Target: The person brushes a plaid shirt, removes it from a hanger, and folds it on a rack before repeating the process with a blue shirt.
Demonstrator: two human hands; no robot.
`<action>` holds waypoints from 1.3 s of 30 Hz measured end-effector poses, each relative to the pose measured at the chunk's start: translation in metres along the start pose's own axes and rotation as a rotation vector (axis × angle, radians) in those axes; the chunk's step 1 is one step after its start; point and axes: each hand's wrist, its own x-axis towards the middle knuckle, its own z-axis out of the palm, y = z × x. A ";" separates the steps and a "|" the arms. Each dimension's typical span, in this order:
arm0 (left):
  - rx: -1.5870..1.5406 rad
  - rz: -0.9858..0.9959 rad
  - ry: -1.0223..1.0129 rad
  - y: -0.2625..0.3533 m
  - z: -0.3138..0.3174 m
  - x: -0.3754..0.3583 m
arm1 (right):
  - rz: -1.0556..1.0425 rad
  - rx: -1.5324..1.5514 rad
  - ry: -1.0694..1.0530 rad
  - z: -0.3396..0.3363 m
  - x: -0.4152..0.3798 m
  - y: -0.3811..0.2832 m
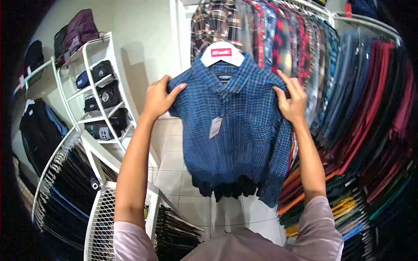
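Centrally, a blue checked collared shirt (226, 126) on a white hanger with a red label (223, 55), held up between both hands, above a pale tiled floor (167, 178). Left hand (294, 98): closed on one shoulder, thumb in front. Right hand (160, 99): gripping the opposite shoulder likewise. White paper tag (215, 127) hanging at the shirt front. Behind: densely hung patterned shirts (272, 35). Dark rolled-up bags (104, 95) on white metal shelving (96, 116).

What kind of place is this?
Most likely a clothing shop. The blue checked shirt has a paper tag dangling from its front, its hanger bears a red label, and plaid shirts hang packed together on a rail behind it.
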 end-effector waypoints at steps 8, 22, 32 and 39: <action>-0.161 -0.113 0.126 0.053 -0.014 -0.100 | 0.081 0.195 -0.031 0.001 -0.043 0.022; 0.358 -0.683 0.106 0.243 -0.019 -0.270 | 0.084 0.699 -0.240 0.026 -0.154 0.032; 0.659 -0.940 0.311 0.312 -0.035 -0.343 | -0.044 1.259 -0.390 0.042 -0.193 -0.114; 0.971 -1.083 0.358 0.299 -0.083 -0.400 | -0.084 1.503 -0.669 0.049 -0.190 -0.208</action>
